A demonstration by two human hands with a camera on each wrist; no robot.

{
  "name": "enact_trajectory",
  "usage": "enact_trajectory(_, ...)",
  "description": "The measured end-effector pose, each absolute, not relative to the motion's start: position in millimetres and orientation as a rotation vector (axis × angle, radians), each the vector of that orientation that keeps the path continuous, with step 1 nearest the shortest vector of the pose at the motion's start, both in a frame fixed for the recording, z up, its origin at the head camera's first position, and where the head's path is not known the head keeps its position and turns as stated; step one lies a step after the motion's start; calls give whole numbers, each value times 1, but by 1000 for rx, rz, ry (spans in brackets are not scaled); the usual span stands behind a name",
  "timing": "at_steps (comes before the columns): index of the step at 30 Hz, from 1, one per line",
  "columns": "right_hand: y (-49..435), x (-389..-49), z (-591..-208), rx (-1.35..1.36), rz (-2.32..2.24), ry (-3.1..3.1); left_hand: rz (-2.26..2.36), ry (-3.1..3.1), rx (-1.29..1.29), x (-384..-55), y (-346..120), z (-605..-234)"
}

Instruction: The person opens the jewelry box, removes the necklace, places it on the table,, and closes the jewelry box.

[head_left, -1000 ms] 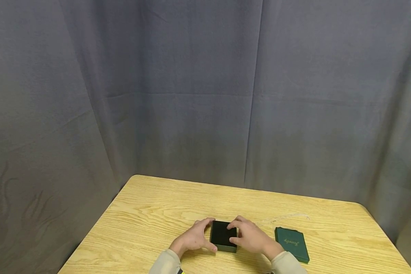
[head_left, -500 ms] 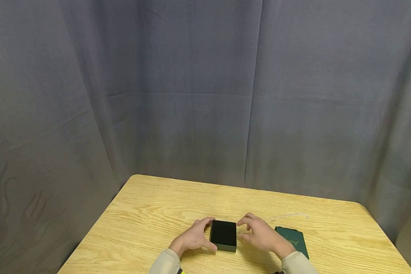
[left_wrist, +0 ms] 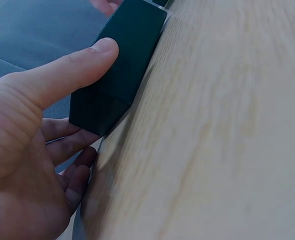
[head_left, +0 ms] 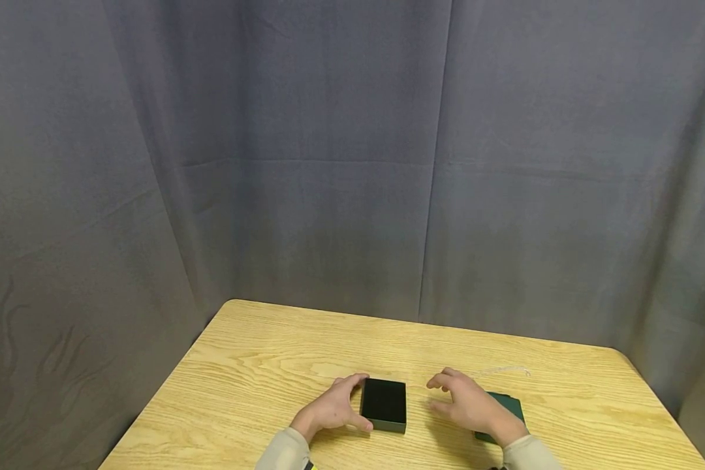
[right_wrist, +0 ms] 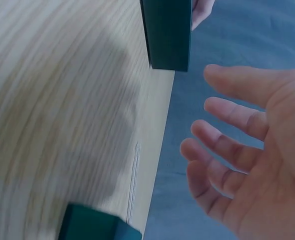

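Note:
An open dark green jewelry box base (head_left: 384,427) with a black inside lies on the table. My left hand (head_left: 332,406) grips it from the left in the head view, thumb on the near side and fingers round the far side. In the left wrist view the thumb presses the green wall (left_wrist: 132,50). To the right of the box, my right hand (head_left: 459,399) hovers with loosely bent fingers and holds nothing. The green box lid (head_left: 508,403) lies partly hidden under the right forearm. Behind the lid stretches a thin, pale chain necklace (head_left: 508,369).
The wooden table (head_left: 282,339) has rounded far corners. Grey curtains (head_left: 341,196) hang behind it and at both sides. In the right wrist view, the lid (right_wrist: 92,225) shows at the bottom and the thin chain (right_wrist: 134,180) beyond it.
My right hand has left the inside of the box and moved right, toward the necklace and over the lid. My left hand and the box have stayed in place.

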State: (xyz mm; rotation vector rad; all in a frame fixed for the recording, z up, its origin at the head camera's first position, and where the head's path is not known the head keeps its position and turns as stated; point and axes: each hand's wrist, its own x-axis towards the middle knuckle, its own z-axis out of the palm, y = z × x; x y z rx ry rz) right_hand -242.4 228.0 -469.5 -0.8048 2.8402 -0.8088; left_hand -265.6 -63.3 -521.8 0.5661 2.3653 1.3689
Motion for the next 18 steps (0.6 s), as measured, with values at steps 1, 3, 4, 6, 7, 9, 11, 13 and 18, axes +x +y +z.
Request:
enact_trajectory(1, 230, -242, -469, -801, -809, 2842, 1371, 2362, 566, -266, -63, -522)
enact_trajectory(3, 234, -242, -470, -794, -807, 2841, 1371, 2361, 565, -266, -64, -522)
enact_trajectory(4, 237, -241, -469, -790, -807, 2841, 1369, 2363, 565, -266, -64, -522)
enact_trajectory(6, 241, -240, -469, -784, -807, 2841, 1364, 2367, 565, -266, -64, -522)
enact_trajectory(7, 243, -240, -469, -785, -809, 2841, 1362, 2370, 564, -266, -64, -523)
enact_trajectory(9, 247, -239, -469, -775, -803, 2849, 1359, 2373, 560, -265, -64, -523)
enact_trajectory(11, 251, -239, -470, -762, -794, 2862, 1363, 2370, 555, -265, -63, -522)
enact_trajectory(13, 255, -239, -471, -751, -772, 2878, 1369, 2367, 549, -264, -63, -522)
enact_trajectory(18, 266, -238, -472, -704, -738, 2888, 1373, 2365, 551, -264, -63, -521)
